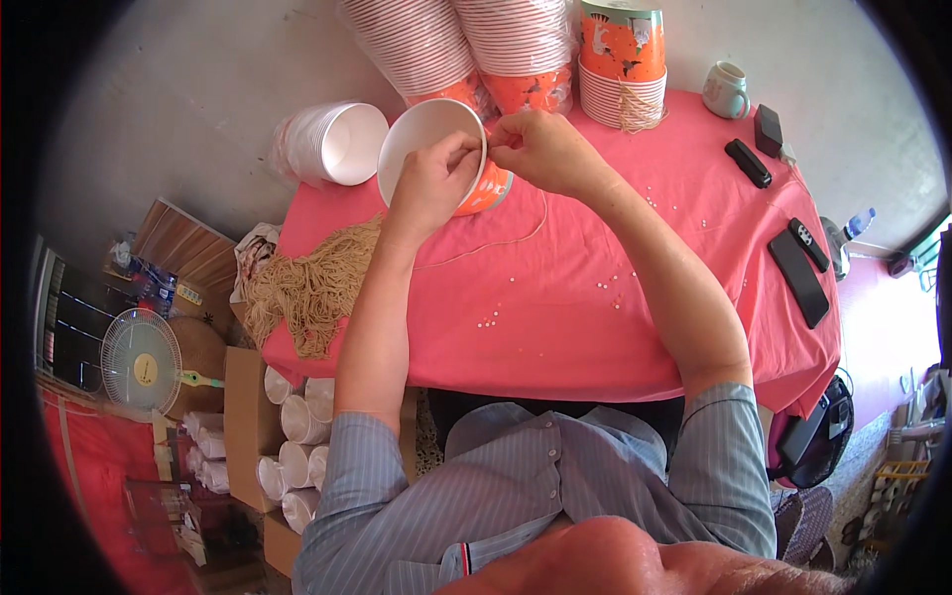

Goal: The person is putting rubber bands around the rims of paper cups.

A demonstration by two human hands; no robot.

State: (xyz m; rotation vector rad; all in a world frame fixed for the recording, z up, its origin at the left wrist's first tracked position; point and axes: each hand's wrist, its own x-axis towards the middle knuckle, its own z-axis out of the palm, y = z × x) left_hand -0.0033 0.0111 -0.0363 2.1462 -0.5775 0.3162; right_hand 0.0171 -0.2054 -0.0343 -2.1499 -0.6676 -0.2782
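Observation:
A white-lined paper bucket (pixel 409 134) with an orange printed outside lies tilted at the table's far side, its mouth toward me. My left hand (pixel 436 183) reaches into the mouth, thumb and fingers pinched together by the right inner wall; what they hold is hidden. Just outside that wall my right hand (pixel 545 154) is closed in a pinch near the rim. A thin beige string (pixel 501 241) curves over the cloth and rises under the right hand, which appears to hold it. Beside my left forearm lies a tangled heap of beige string (pixel 317 283).
Behind stand wrapped stacks of paper buckets (pixel 416 45) and an orange stack (pixel 623 69). White nested buckets (pixel 347 144) lie at left. On the pink cloth (pixel 555 337) are small white bits, a mug (pixel 726 89) and a black phone (pixel 798 278). A cardboard box (pixel 248 426) holds white cups.

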